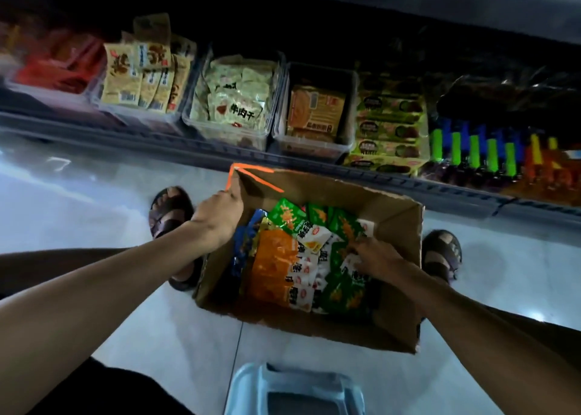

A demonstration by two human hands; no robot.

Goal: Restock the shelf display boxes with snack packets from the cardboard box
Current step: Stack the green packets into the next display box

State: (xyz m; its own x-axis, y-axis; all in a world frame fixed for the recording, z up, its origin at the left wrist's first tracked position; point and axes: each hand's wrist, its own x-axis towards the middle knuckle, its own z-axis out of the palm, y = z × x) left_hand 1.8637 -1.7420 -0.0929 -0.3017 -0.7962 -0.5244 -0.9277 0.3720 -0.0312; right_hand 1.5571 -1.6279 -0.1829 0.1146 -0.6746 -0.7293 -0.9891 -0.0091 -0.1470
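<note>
The shelf (220, 151) crosses the top of your view, its clear display boxes (234, 136) in a row. Below it the cardboard box (401, 257) sits on the floor (157, 336), with snack packets (276, 266) heaped inside, mostly lengthwise toward you. Your left hand (220, 215) grips the far left rim. Your right hand (377, 257), the nearer one, lies on the green packets with its fingers bent among them; whether they pinch one cannot be told.

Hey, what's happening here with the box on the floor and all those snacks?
A person is bent over a cardboard box on the floor, in front of a shelf of clear display boxes. The left hand grips the box's far corner. The right hand reaches in among the snack packets; whether it holds one is unclear. No packet is lifted out yet.
</note>
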